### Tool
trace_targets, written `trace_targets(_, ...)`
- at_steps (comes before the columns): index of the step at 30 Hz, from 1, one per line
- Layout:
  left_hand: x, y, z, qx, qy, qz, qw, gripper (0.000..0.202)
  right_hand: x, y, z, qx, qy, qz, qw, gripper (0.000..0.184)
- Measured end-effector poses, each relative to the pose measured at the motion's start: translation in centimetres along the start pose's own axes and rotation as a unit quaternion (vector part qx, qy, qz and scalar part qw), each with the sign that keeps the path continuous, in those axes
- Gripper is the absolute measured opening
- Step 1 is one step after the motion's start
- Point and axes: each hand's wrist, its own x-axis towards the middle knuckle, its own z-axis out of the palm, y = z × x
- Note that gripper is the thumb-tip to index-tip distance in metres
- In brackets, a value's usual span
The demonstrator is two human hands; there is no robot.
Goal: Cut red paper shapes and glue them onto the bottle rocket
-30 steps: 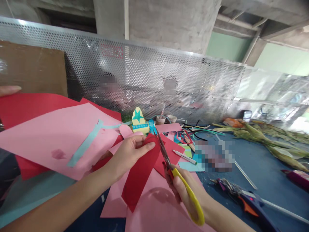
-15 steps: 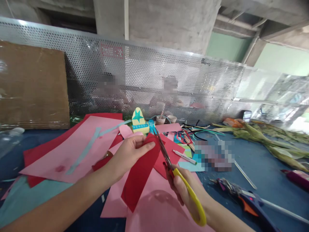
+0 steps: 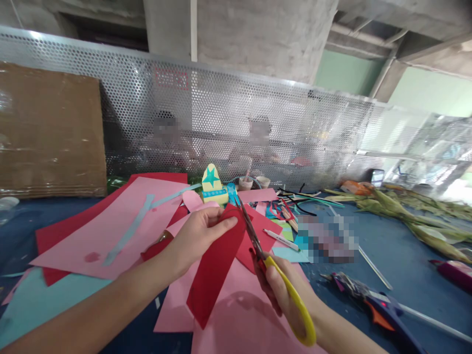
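Note:
My left hand (image 3: 201, 233) pinches the upper part of a folded-looking strip of red paper (image 3: 217, 275) between thumb and fingers. The strip hangs down toward me, its pointed lower end over pink sheets. My right hand (image 3: 278, 282) is closed round the yellow handles of a pair of scissors (image 3: 295, 305). Their blades (image 3: 250, 227) point up and away, slightly parted at the tips, against the right edge of the red paper near its top. Pink paper (image 3: 243, 319) lies below both hands.
Pink and red sheets (image 3: 121, 221) are stacked at left beside cardboard (image 3: 51, 132). A yellow paper piece with a star (image 3: 211, 178) stands ahead. At right lie a white marker (image 3: 282, 239), a glue gun (image 3: 383, 307), corn husks (image 3: 413, 216) and a purple object (image 3: 453, 273). People sit behind the perforated screen (image 3: 221, 113).
The lower end of the red strip has swung slightly down and right. Both hands keep nearly the same place. At far left, a clear plastic item has shifted left.

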Motion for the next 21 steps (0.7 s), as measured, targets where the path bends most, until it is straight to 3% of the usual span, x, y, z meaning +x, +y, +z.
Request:
trace_targets(15, -0.02, 0.32, 0.06, -0.001, 0.011, 0.009, 1.0, 0.027, -0.06, 0.15, -0.38, -0.057, -0.014, 0.012, 0.998, 0.065)
trace_targets(21, -0.03, 0.19, 0.08, -0.032, 0.003, -0.015, 0.999, 0.028, -0.02, 0.1, 0.06, -0.053, 0.012, 0.017, 0.998, 0.067)
